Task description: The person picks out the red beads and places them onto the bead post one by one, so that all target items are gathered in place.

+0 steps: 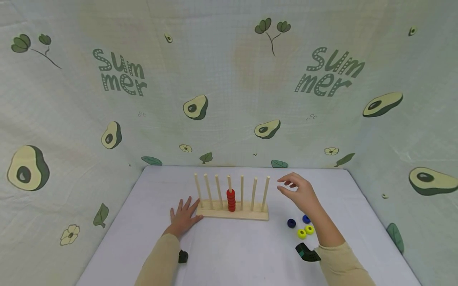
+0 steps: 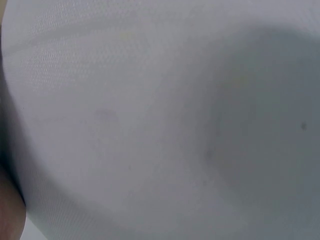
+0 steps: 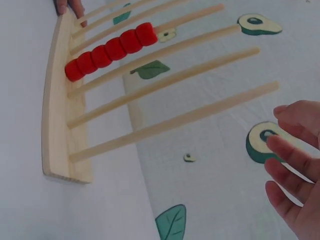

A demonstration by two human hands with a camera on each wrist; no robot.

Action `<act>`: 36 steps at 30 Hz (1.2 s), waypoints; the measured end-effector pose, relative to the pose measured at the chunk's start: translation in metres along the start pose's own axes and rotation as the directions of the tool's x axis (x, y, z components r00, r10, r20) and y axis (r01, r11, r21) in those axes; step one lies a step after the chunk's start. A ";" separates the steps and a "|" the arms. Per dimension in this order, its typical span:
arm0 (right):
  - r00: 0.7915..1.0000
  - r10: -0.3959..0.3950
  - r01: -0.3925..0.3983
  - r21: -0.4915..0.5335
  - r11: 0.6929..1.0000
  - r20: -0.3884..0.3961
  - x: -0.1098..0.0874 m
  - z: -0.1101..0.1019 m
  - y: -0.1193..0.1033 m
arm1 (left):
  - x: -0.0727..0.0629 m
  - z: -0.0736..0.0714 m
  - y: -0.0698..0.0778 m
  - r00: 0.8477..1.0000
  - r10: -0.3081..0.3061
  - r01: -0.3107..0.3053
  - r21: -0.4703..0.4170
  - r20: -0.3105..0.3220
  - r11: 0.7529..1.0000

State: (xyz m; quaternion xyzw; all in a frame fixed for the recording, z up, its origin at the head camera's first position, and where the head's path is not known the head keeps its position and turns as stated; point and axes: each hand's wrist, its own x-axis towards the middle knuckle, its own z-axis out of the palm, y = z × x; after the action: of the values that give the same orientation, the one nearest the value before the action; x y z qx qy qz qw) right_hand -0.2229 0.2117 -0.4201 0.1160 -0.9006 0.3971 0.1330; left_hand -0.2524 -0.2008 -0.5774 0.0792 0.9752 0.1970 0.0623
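A wooden peg rack [image 1: 247, 215] with several upright pegs stands on the table in the head view. Its middle peg carries a stack of several red beads [image 1: 231, 200]; the other pegs are bare. At the rack's left end, my left hand [image 1: 184, 219] lies spread, thumb and forefinger against the base. My right hand [image 1: 299, 191] is raised to the right of the rack, thumb apart from the fingers, nothing between them. In the right wrist view, its fingers [image 3: 287, 182] are loosely bent near the tip of the end peg [image 3: 250, 95]. The left wrist view shows mostly blurred pale cloth.
Below the right hand lie two yellow beads [image 1: 302, 234] and two blue beads, a dark blue bead [image 1: 291, 223] and a brighter blue bead [image 1: 305, 219] partly behind the forearm. Printed cloth walls [image 1: 229, 79] surround the white table [image 1: 236, 254] on the back and sides.
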 end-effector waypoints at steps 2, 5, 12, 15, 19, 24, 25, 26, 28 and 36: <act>1.000 0.021 -0.020 -0.016 1.000 0.014 -0.001 -0.001 0.004 | 0.001 0.002 -0.002 1.000 -0.009 0.009 0.006 0.011 1.000; 0.998 0.050 -0.049 -0.032 0.998 0.029 -0.002 -0.002 0.010 | 0.004 0.006 -0.007 0.999 -0.020 0.019 0.036 0.027 0.999; 0.993 0.107 -0.104 -0.063 0.993 0.055 -0.004 -0.002 0.022 | 0.006 0.011 -0.012 1.000 -0.006 0.006 -0.004 -0.001 1.000; 0.990 0.125 -0.121 -0.069 0.990 0.059 -0.005 -0.001 0.026 | 0.005 0.009 -0.010 1.000 -0.010 0.010 -0.001 0.006 1.000; 0.986 0.155 -0.150 -0.078 0.986 0.066 -0.005 0.001 0.034 | 0.004 0.007 -0.008 1.000 -0.020 0.020 0.001 0.019 1.000; 0.979 0.194 -0.187 -0.098 0.978 0.070 -0.005 0.004 0.045 | 0.006 0.009 -0.009 1.000 -0.013 0.013 -0.009 0.007 1.000; 0.977 0.200 -0.193 -0.100 0.976 0.072 -0.005 0.005 0.047 | 0.005 0.009 -0.008 1.000 -0.011 0.011 -0.010 0.005 1.000; 0.976 0.208 -0.200 -0.100 0.975 0.071 -0.005 0.005 0.049 | 0.005 0.009 -0.008 1.000 -0.009 0.009 -0.010 0.004 1.000; 0.973 0.222 -0.214 -0.108 0.971 0.070 -0.006 0.006 0.052 | 0.004 0.007 -0.006 1.000 -0.013 0.013 -0.007 0.010 1.000; 0.960 0.271 -0.261 -0.119 0.958 0.067 -0.007 0.009 0.067 | 0.000 0.002 -0.001 1.000 -0.001 0.001 0.014 0.000 1.000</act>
State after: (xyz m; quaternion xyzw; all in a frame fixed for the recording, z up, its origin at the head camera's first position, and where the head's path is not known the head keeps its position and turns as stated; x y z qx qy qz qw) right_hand -0.2383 0.2498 -0.4742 0.0026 -0.9331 0.3565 0.0472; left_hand -0.2518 -0.2010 -0.5799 0.0791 0.9766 0.1904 0.0617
